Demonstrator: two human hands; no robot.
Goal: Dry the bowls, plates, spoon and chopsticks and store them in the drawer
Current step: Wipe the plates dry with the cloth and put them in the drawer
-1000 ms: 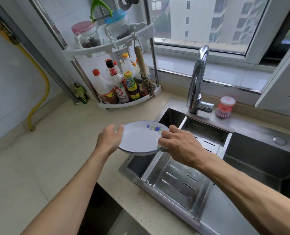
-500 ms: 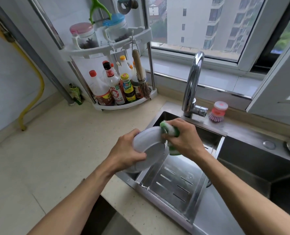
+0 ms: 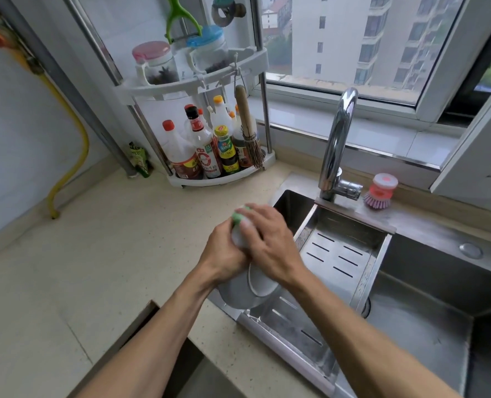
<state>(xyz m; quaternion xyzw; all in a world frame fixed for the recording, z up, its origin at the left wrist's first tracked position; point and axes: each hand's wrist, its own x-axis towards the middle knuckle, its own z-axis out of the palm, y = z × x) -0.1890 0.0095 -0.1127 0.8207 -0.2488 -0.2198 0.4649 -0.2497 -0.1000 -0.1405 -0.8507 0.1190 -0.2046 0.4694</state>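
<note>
Beige speckled countertop (image 3: 100, 271) in front of me, w/ the steel sink (image 3: 428, 326) set into it on the right. Corner rack (image 3: 224, 179) of sauce bottles stands at the back by the window, a small green packet (image 3: 139, 159) (I think) beside it. Pink dish brush (image 3: 380, 192) sits on the ledge behind the sink, next to the tap (image 3: 337, 147).

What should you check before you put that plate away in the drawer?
1. Left hand grips the plate: ok.
2. Right hand presses the green and white cloth on the plate: ok.
3. Plate fully dry: cannot tell, its face is turned away.
4. Plate held over the sink rack, not the counter edge: ok.
5. Drawer below the counter open: ok, though its inside is hidden.
6. Room in the drawer: cannot tell.
</note>
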